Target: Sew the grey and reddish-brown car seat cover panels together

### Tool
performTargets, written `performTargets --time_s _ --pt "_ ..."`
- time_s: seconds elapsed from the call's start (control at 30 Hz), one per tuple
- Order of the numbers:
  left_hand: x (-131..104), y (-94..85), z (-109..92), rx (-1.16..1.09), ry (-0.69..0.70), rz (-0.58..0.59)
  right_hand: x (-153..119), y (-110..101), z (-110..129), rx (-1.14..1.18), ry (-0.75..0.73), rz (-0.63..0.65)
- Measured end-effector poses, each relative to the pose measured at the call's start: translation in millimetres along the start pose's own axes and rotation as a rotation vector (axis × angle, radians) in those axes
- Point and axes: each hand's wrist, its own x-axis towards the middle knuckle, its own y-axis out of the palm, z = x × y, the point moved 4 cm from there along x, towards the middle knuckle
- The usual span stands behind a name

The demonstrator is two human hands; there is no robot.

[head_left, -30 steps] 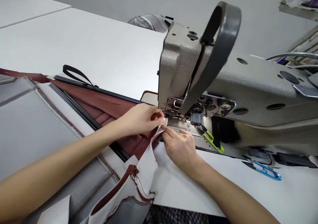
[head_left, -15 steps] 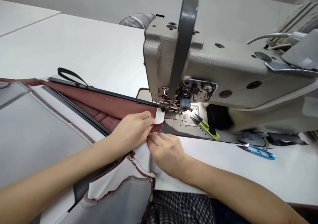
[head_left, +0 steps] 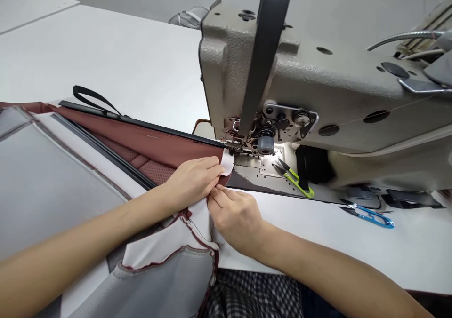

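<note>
Head view: left hand [head_left: 193,180], right hand [head_left: 237,217], both pinching one maroon-grey cover [head_left: 165,144]; two snips [head_left: 296,184].

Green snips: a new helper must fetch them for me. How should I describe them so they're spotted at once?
Find the big grey sewing machine, then the metal bed beneath it. The small green snips lie there, to the right of the hands. Their yellow-green handle sets them apart from the blue snips, farther right on the white table.

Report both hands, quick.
Left hand: closed, pinching the edge of the red and white cover.
Right hand: closed, fingertips pinching the same cover.
</note>
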Motion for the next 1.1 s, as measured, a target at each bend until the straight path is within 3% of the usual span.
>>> performTargets --time_s 0.17,0.37,0.57,0.77,0.83,1.1 --pt "2 1.1 2 -0.011 0.006 -0.010 2 3 -6 0.006 -0.025 0.058" --pt "13 1.9 8 0.060 0.012 0.024 8 5 -19 -0.011 0.003 -0.022" --pt "31 3.2 13 0.051 0.056 0.054 12 8 -35 -0.023 0.011 -0.015" --pt "28 -17.0 13 -0.204 -0.246 0.114 13 2 -44 0.022 0.049 -0.071" --pt "23 -20.4 9 -0.229 -0.280 0.131 11 3 -43 0.044 0.043 -0.060" --pt "26 -4.9 -1 0.052 -0.139 0.184 8 8 -42 0.005 0.080 0.077"
